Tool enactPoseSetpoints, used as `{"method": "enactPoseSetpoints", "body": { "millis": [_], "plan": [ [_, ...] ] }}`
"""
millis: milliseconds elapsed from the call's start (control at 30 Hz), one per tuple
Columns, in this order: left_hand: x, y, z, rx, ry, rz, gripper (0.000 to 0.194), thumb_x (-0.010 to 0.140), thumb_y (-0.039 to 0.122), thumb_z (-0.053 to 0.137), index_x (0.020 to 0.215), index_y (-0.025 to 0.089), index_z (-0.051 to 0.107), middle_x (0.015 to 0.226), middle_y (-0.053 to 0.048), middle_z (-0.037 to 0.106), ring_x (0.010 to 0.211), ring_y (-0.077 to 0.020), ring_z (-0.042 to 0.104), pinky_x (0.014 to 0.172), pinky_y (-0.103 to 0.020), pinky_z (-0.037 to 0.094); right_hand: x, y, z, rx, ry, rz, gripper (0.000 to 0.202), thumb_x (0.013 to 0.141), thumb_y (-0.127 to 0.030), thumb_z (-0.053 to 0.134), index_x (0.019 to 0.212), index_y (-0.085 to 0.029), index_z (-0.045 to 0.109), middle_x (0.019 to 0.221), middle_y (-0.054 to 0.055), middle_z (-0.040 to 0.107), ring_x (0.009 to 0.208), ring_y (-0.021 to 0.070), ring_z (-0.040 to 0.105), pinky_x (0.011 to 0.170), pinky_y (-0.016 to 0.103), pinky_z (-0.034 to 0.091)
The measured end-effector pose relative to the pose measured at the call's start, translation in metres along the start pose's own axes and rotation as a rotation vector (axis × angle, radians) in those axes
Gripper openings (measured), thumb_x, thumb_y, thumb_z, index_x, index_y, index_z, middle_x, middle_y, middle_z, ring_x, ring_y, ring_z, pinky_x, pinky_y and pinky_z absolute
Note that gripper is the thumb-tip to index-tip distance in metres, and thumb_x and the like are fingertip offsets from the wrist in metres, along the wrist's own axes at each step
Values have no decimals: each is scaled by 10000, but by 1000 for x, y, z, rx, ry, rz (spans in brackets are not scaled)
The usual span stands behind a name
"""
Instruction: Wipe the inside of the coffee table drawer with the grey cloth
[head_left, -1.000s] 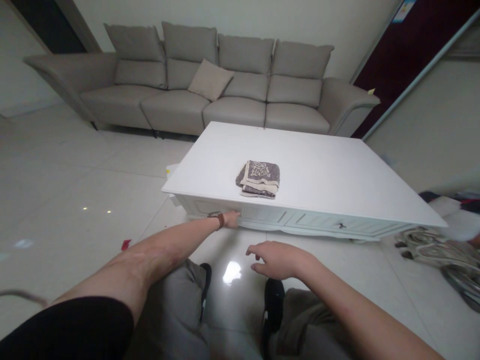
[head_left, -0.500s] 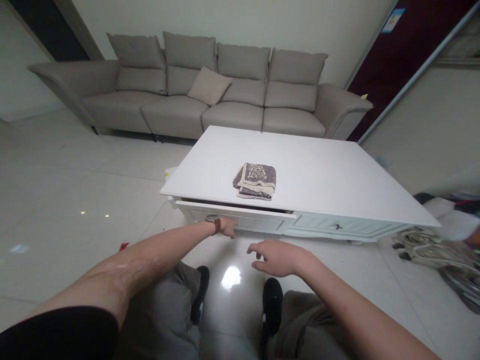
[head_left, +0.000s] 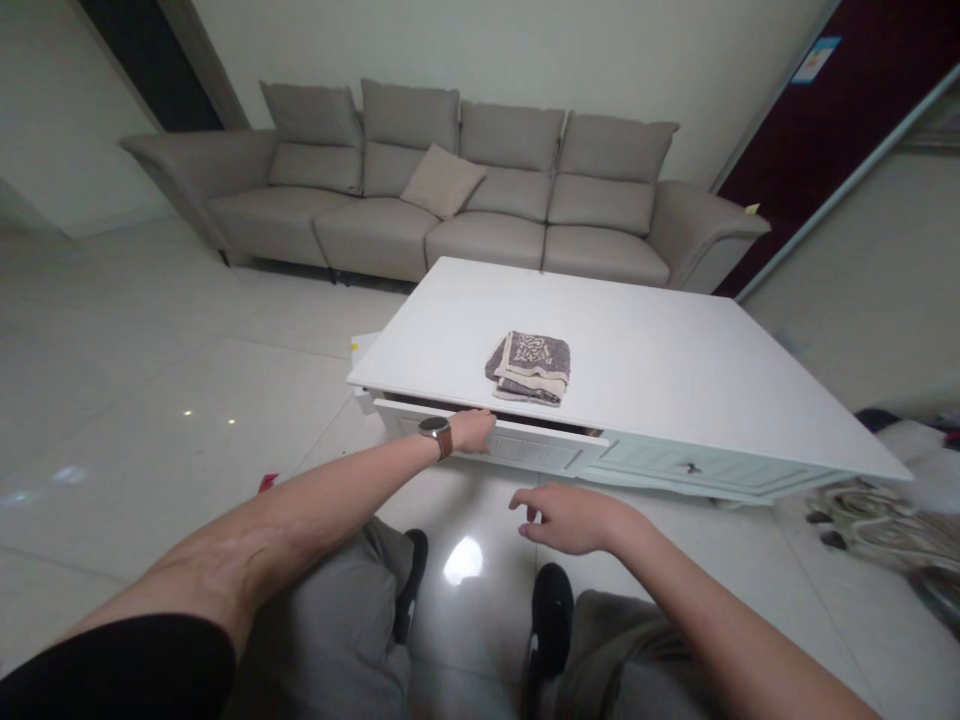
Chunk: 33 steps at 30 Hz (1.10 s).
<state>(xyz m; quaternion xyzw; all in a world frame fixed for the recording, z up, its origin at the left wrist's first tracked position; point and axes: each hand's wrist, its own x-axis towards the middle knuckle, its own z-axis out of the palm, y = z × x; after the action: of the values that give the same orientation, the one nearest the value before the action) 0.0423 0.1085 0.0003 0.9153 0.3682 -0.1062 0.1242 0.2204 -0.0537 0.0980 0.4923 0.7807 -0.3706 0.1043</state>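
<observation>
My left hand [head_left: 472, 430], with a brown-strapped watch [head_left: 436, 431] on the wrist, lies over the top edge of a white drawer front [head_left: 540, 447]. Its fingers bend over that edge, and the tips are hidden. The drawer is pulled out a little from the white coffee table [head_left: 660, 370], showing a narrow dark gap. A folded grey and beige towel [head_left: 531, 366] rests on the tabletop just behind the drawer. In front of the table, my right hand [head_left: 566, 517] hangs in the air, fingers apart and loosely bent, holding nothing.
A second drawer with a small dark knob [head_left: 691, 468] is closed at the right. Behind the table stands a grey sofa [head_left: 480, 240] with a beige cushion [head_left: 444, 182]. Piled fabric [head_left: 862, 515] lies on the floor at right; a red scrap [head_left: 268, 482] lies at left.
My left hand has risen from in front of the drawer face to its top edge. The drawer gap looks slightly wider. My right hand stays hovering. The view has shifted a little left.
</observation>
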Motion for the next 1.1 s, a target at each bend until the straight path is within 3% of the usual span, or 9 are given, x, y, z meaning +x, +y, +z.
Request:
{"method": "enactPoseSetpoints", "body": {
  "millis": [333,600,767,1100],
  "plan": [
    [-9,6,-5,25,-25,18,523,712,281,769,1172,120,581,1277,-174,612,1122,-320,630,879,-379,533,16,16,-4,0,9,52,501,890,-353,556,1349,-164,619,1158,134,724,1021,275,674,908,378,486],
    [-20,18,-5,86,-40,51,326,802,77,626,1121,133,664,1174,-168,708,1065,-297,689,871,-373,544,22,14,-8,-46,14,27,480,892,-345,550,1326,-154,631,1139,129,726,995,264,673,881,368,493],
    [-30,28,-2,110,-37,45,239,849,87,569,1006,140,742,1028,-181,753,979,-308,722,805,-382,561,24,14,-8,-65,26,19,461,896,-345,557,1315,-171,638,1141,129,727,975,257,674,865,356,485],
    [-60,44,21,118,30,171,152,842,105,609,900,114,750,932,-177,755,908,-305,727,744,-364,541,34,17,-11,-47,25,48,448,890,-321,562,1301,-160,638,1142,121,729,972,244,673,836,327,478]
  ]
}}
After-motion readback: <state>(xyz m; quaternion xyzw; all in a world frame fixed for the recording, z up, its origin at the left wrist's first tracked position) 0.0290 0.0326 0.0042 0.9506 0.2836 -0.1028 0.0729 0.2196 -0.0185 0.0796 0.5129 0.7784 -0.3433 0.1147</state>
